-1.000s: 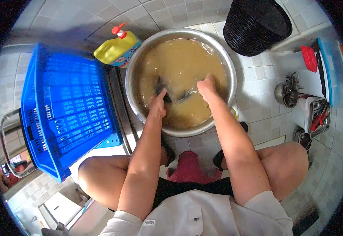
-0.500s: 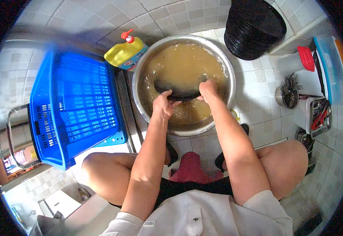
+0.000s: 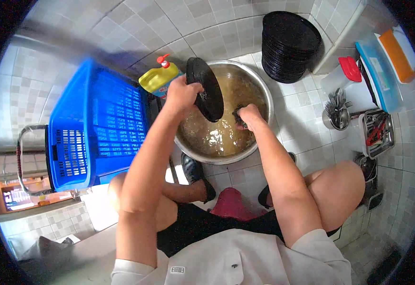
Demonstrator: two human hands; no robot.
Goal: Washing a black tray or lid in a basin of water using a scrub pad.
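Observation:
A large round metal basin (image 3: 264,80) of murky, rippling water stands on the tiled floor before me. My left hand (image 3: 183,92) grips a black oval plate (image 3: 206,90) by its left edge. The plate is tilted steeply and lifted above the basin's left side. Over the right part of the basin, my right hand (image 3: 250,117) is closed round a dark scrubbing pad (image 3: 238,115), which shows only in part past the fingers. The pad and the plate are apart.
To the left stands a blue plastic basket (image 3: 117,118), near a yellow bottle (image 3: 162,76) with a red pump. A tall stack of black plates (image 3: 290,47) is at the back right. Farther right are a metal cup of forks (image 3: 336,114) and a utensil tray (image 3: 377,135).
The black plate has come up out of the water, moving left and tilting up in my left hand. My right hand has let go of it and stays over the basin.

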